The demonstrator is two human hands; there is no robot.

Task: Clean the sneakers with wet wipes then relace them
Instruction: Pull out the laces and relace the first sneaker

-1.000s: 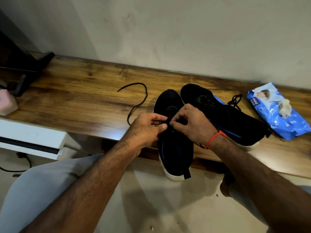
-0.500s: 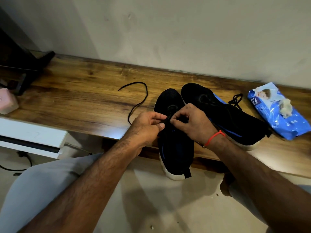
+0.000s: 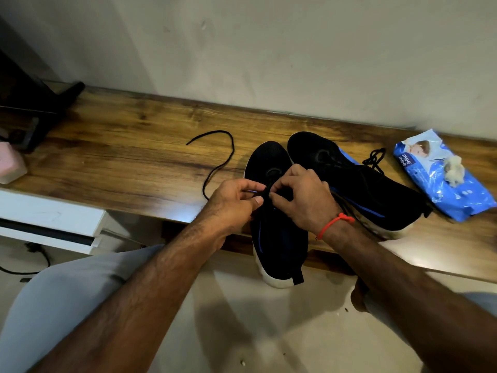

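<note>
Relacing the near sneaker (image 3: 277, 238), both hands, left hand (image 3: 231, 205) and right hand (image 3: 304, 200), pinch its lace (image 3: 215, 162); the sneaker at two o'clock (image 3: 376, 192) seems laced, wiping probably finished.

Home room: wood-grain TV bench (image 3: 121, 146) vs plain wall (image 3: 295, 49), TV stand foot (image 3: 53, 100), tiled floor (image 3: 269, 332)
</note>
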